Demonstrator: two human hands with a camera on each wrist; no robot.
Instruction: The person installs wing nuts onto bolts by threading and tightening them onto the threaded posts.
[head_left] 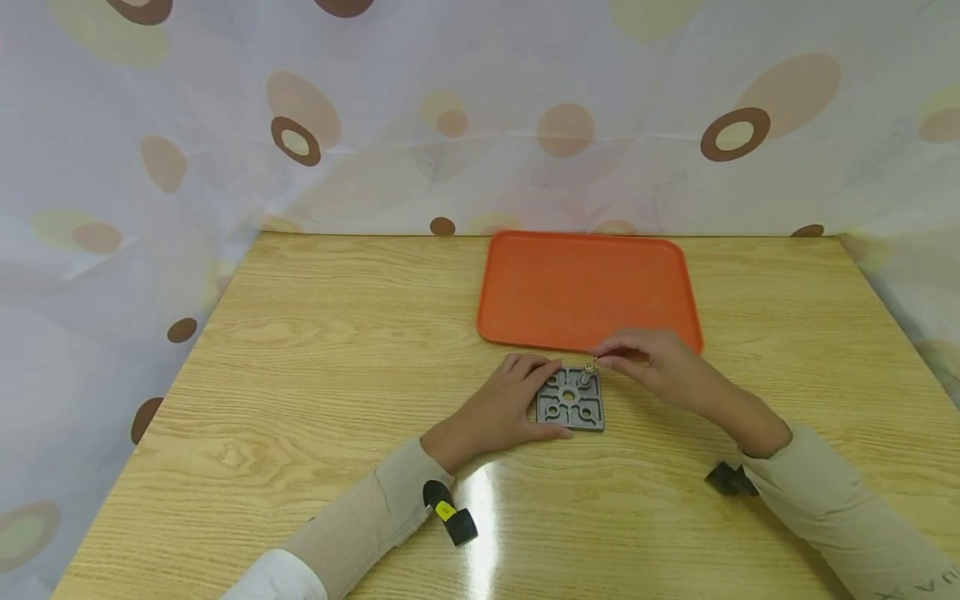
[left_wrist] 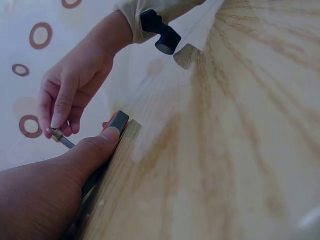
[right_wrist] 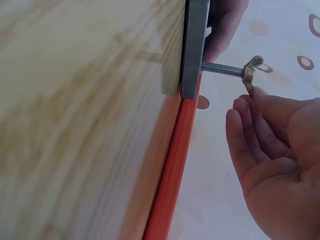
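Observation:
A square grey metal plate (head_left: 570, 410) with round holes and raised ribs lies on the table. My left hand (head_left: 498, 410) grips it from the left, thumb along the near edge and fingers at the far corner. From the plate's far right hole a threaded bolt (right_wrist: 220, 68) stands up, with a brass wing nut (right_wrist: 248, 74) at its top end. Thumb and fingertips of my right hand (head_left: 663, 371) pinch one wing of that nut. In the right wrist view, a stretch of bare thread shows between nut and plate.
Just behind the plate lies an orange tray (head_left: 585, 287), its near rim close to my right hand. The wooden table (head_left: 337, 333) extends to both sides. A spotted cloth (head_left: 480, 100) hangs along the back and sides. Black camera mounts (head_left: 459, 525) stick out from both sleeves.

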